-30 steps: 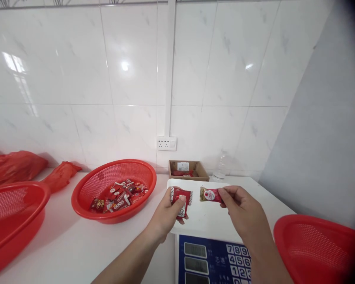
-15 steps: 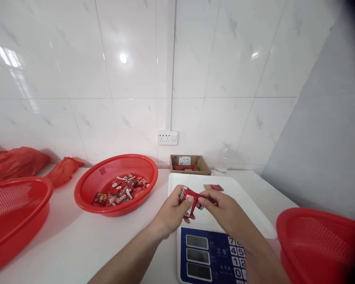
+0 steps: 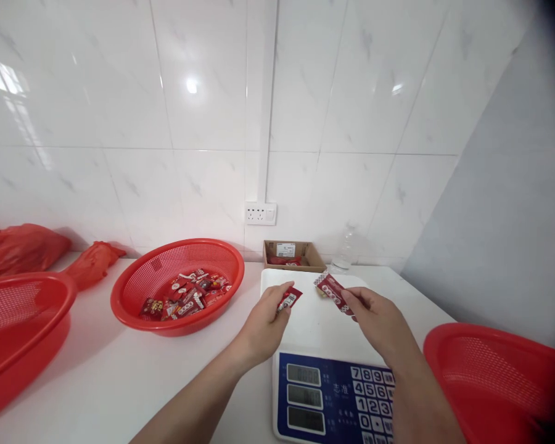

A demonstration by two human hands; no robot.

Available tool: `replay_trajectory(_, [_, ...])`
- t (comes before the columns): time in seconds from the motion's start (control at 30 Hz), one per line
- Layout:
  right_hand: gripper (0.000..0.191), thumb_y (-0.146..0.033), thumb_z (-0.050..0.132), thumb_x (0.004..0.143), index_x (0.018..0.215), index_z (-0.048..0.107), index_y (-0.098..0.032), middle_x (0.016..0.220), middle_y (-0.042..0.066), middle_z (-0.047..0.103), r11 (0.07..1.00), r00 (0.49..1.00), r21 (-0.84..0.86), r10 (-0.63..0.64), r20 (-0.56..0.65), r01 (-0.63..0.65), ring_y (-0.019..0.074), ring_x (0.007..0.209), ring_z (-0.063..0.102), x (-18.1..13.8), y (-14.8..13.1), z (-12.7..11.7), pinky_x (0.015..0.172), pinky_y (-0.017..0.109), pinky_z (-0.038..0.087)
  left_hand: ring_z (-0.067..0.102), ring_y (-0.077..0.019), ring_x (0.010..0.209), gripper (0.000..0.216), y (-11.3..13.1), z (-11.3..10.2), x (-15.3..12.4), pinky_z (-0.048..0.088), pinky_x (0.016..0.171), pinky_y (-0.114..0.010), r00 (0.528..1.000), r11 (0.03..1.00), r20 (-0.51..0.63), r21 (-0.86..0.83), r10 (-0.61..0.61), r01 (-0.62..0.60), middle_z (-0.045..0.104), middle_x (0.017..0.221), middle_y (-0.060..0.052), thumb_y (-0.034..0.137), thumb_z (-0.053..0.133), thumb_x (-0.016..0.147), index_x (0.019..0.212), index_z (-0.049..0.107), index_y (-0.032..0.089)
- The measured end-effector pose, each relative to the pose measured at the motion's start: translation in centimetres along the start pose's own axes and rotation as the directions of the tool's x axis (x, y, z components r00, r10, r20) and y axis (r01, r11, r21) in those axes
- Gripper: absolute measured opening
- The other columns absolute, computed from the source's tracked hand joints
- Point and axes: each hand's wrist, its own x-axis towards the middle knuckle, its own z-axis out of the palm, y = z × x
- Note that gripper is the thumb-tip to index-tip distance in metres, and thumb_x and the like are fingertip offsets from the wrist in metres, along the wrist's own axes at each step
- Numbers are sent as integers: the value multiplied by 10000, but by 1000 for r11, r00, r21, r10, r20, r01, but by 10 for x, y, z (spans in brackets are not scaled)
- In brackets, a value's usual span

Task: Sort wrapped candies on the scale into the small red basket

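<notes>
My left hand (image 3: 263, 320) pinches a small red candy packet (image 3: 288, 299) over the left side of the white scale platform (image 3: 319, 327). My right hand (image 3: 379, 320) pinches another red candy packet (image 3: 332, 288) over the platform's far part. The hands are apart. Below them is the scale's blue panel (image 3: 333, 398) with its displays and number keys. A red mesh basket (image 3: 178, 285) left of the scale holds several more red packets.
A second red basket (image 3: 16, 333) sits at the far left, a third (image 3: 499, 382) at the right. Red plastic bags (image 3: 28, 250) lie against the tiled wall. A small cardboard box (image 3: 289, 254) and a clear bottle (image 3: 345, 256) stand behind the scale.
My hands met over the scale half a second ago. They have since parted, each holding a red packet. The packet my right hand held earlier was set on the platform.
</notes>
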Motion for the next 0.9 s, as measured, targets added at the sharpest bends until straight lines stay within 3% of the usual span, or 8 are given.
replay_trajectory(0.07, [380,-441,391,833,992,638,-200,996,72,688,994,1000,-107,-20,-25,17,246,907,621,5,8,7,778,359,473,436,-211,1154,486,-2,1,-1,317,1001,-357,999,999,32,49,21,-23,487,1242,-104,100,414,807,1284,419,194])
replay_trajectory(0.17, [454,-346,361,863,1227,529,-134,1287,113,531,947,994,-314,-88,-65,63,265,1191,456,12,19,21,960,394,382,490,-212,1083,504,-5,3,-1,370,947,-359,998,993,37,113,-43,38,512,1199,-105,133,447,804,1297,369,198])
replay_trajectory(0.3, [498,-365,365,874,1315,453,-150,1442,84,336,885,995,-458,-65,71,90,326,1343,180,16,24,37,1031,528,254,551,-184,906,279,-7,5,0,441,808,-318,1000,970,4,244,-10,8,580,1005,-43,164,460,803,1072,506,221])
replay_trajectory(0.43, [536,-437,283,895,1361,381,-189,1472,31,266,865,980,-495,19,198,83,322,1363,92,15,22,42,1027,613,160,560,-171,905,211,-11,6,3,447,823,-297,995,932,76,350,72,-94,588,976,-42,120,430,803,894,598,208])
replay_trajectory(0.57, [484,-445,285,893,1273,499,-235,1441,27,341,882,971,-460,13,240,102,334,1340,192,13,19,37,1001,621,199,565,-166,987,318,-15,7,3,440,890,-291,990,929,125,353,68,-109,596,1097,-56,106,386,825,1049,591,200])
replay_trajectory(0.67, [416,-432,325,885,1134,613,-262,1338,20,496,915,955,-369,-51,293,162,269,1236,415,8,14,30,988,464,333,553,-165,1033,379,-16,7,1,433,905,-285,984,905,167,405,63,-127,584,1160,-51,85,350,832,1125,558,205])
replay_trajectory(0.73, [387,-413,366,872,1097,635,-249,1246,39,581,938,951,-300,-81,298,173,241,1135,519,3,9,25,940,382,393,571,-175,995,378,-17,6,1,453,865,-296,984,870,177,479,34,-116,602,1131,-45,96,345,840,1135,548,214])
replay_trajectory(0.9, [314,-326,426,842,1027,665,-240,1123,51,652,943,943,-269,-109,313,199,248,1016,584,-6,0,17,873,378,425,555,-218,1002,307,-19,5,1,449,845,-343,989,724,149,680,18,-115,599,1110,-68,127,391,836,1045,602,204])
